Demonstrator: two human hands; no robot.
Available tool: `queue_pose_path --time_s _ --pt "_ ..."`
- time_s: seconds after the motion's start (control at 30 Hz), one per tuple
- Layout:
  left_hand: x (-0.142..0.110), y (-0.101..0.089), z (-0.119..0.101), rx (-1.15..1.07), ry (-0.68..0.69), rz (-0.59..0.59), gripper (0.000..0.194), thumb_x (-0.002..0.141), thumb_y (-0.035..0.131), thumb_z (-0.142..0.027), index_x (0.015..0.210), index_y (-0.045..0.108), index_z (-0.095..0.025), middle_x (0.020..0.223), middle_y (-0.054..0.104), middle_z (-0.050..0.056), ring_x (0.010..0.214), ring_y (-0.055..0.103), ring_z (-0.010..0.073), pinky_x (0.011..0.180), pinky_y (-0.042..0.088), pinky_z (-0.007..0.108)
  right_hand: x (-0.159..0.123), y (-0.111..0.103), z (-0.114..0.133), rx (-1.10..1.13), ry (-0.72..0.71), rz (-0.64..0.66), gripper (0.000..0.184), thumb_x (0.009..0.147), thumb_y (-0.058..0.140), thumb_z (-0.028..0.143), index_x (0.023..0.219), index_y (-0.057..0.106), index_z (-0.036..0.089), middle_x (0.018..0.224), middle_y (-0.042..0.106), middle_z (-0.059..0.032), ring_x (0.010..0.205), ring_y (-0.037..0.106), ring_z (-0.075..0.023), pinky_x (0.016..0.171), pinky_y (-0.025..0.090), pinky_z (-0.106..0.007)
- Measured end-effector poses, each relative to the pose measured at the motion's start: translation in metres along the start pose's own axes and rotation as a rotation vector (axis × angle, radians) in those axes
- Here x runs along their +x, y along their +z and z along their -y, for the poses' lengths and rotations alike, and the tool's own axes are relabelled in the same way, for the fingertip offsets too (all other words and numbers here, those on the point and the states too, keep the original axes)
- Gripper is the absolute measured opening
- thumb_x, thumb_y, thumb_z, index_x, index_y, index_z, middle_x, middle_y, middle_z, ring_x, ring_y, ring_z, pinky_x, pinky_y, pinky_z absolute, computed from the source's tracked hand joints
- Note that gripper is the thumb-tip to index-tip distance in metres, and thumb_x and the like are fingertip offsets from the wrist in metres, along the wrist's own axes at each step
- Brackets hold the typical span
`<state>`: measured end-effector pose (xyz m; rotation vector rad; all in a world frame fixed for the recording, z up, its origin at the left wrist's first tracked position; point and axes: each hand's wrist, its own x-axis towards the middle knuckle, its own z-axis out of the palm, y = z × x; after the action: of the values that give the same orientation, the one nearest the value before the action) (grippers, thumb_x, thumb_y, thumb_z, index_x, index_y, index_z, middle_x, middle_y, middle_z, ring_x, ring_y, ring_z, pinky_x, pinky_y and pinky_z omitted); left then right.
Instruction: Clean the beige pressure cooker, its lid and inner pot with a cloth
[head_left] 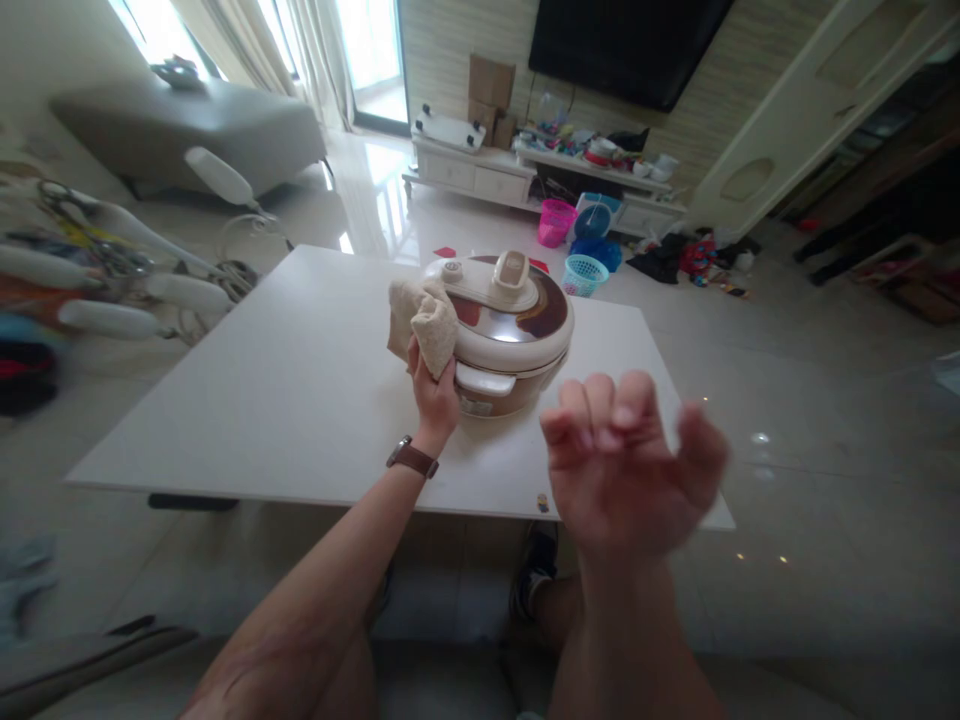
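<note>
My left hand (436,400), with a brown watch strap at the wrist, grips a beige cloth (424,315). The bunched cloth lies against the left side of an electric cooker (495,388). This cooker is cream and brown, with its lid (491,322) on, a raised knob on top and a pale side handle facing me. Closer to the camera, my right hand (622,470) is raised palm-up in front of the cooker, slightly blurred. Its fingers curl loosely, the thumb stands apart, and nothing is in it.
The cooker stands on a white table (277,400) with a small cartoon sticker near its front edge. Red pieces show behind the cooker. Beyond the table are a pink basket (555,222), a light blue basket (585,274) and a cluttered TV cabinet (480,178). White-padded metal equipment (187,292) stands at left.
</note>
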<state>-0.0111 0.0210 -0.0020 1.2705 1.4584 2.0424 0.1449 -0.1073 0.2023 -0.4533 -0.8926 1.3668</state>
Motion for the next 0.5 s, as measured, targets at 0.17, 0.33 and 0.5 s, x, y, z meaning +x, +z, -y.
queue_pose_path --time_s 0.17,0.33,0.5 --pt "0.002 0.003 0.003 -0.018 -0.049 -0.028 0.051 0.1 0.063 -0.043 0.147 0.061 -0.022 0.16 0.054 0.014 0.151 0.048 0.0277 0.13 0.032 0.043 0.028 -0.056 -0.055 -0.319 -0.039 -0.275 0.05 0.06 0.1 0.028 0.086 0.057 0.028 0.084 0.06 0.0054 0.081 0.061 -0.0129 0.079 0.057 -0.027" --pt "0.003 0.005 0.001 0.002 -0.05 -0.037 0.05 0.1 0.062 -0.04 0.147 0.058 -0.024 0.156 0.057 0.012 0.151 0.049 0.0265 0.13 0.032 0.042 0.009 -0.087 -0.075 -0.293 0.245 -0.073 0.05 0.058 0.103 0.031 0.085 0.061 0.026 0.082 0.063 0.0052 0.071 0.067 -0.013 0.069 0.058 -0.027" --pt "0.004 0.003 -0.006 -0.019 -0.033 -0.029 0.048 0.099 0.063 -0.041 0.144 0.061 -0.024 0.154 0.058 0.012 0.148 0.051 0.0258 0.128 0.034 0.04 -0.009 -0.093 -0.086 -0.227 0.644 0.371 0.045 0.064 0.101 0.043 0.075 0.062 0.022 0.074 0.072 0.0004 0.058 0.068 -0.0141 0.058 0.057 -0.027"
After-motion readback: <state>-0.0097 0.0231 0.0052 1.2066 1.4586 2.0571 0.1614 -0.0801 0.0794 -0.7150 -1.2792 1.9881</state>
